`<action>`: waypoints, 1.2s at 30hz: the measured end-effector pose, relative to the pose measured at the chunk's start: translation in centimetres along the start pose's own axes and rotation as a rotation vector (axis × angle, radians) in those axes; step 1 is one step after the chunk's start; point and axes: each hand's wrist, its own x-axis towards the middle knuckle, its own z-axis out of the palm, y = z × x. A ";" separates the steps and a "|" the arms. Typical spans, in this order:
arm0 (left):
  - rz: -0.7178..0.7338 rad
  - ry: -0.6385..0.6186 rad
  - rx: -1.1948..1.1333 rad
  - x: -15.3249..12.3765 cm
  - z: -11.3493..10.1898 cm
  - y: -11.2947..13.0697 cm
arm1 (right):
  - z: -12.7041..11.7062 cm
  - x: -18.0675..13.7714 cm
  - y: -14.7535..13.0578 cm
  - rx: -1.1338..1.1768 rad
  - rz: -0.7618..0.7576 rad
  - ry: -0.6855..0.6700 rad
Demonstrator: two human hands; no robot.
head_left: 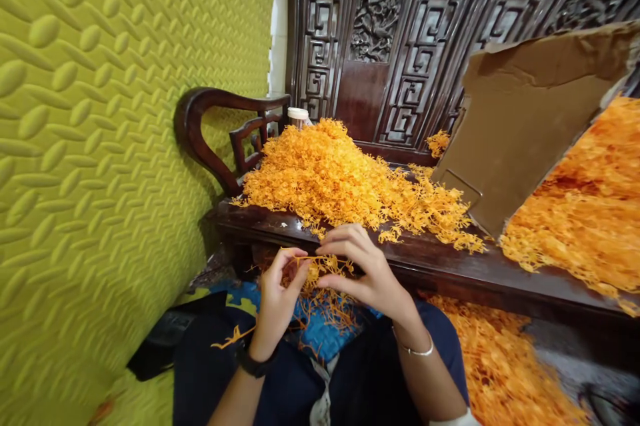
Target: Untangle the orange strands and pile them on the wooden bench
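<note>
In the head view my left hand [280,293] is closed, thumb and forefinger pinching a thin orange plastic sprig [313,257]. The sprig's stem stretches toward my right hand [373,273], whose curved fingers and thumb stand apart around its branching end. Whether a right fingertip touches the stem is hard to tell. Just beyond both hands, a large heap of orange plastic sprigs [325,173] lies on the dark wooden bench [415,254]. Below the hands, loose orange stems [330,309] hang over a blue mat [323,339] between my knees. Another sprig [233,337] lies by my left wrist.
A cardboard sheet [530,126] leans on the bench at right, with more orange sprigs [575,199] behind it. Another orange pile [510,359] lies on the floor. A white-lidded jar [298,117] stands behind the heap, near the curved armrest [193,126]. Yellow foam matting [100,146] rises at left.
</note>
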 end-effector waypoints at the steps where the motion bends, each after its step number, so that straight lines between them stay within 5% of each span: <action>1: 0.021 -0.019 0.028 -0.1 0.0 0.0 | 0.1 0.1 -0.1 -0.056 -0.059 -0.084; 4: 0.043 -0.109 0.092 -0.3 -0.1 0.0 | 0.0 0.1 0.0 -0.146 -0.126 -0.260; 6: 0.028 -0.181 0.133 -0.3 -0.4 -0.1 | 0.0 -0.1 0.3 -0.145 -0.117 -0.213; 10: -0.008 -0.334 0.119 -0.4 -0.5 -0.1 | -0.3 -0.4 0.7 -0.029 -0.036 0.067; 17: -0.065 -0.389 -0.025 -2.2 2.0 0.8 | -0.2 -1.3 0.1 0.199 0.195 0.662; 22: -0.083 -0.448 -0.098 -3.6 3.1 1.9 | -0.1 -1.8 -1.4 0.303 0.184 0.893; 29: -0.039 -0.503 -0.072 -4.7 2.5 3.1 | 0.1 -2.2 -3.4 0.390 0.152 0.963; 36: -0.004 -0.516 -0.034 -5.0 2.4 3.5 | -0.5 -3.1 -3.6 0.533 0.216 0.886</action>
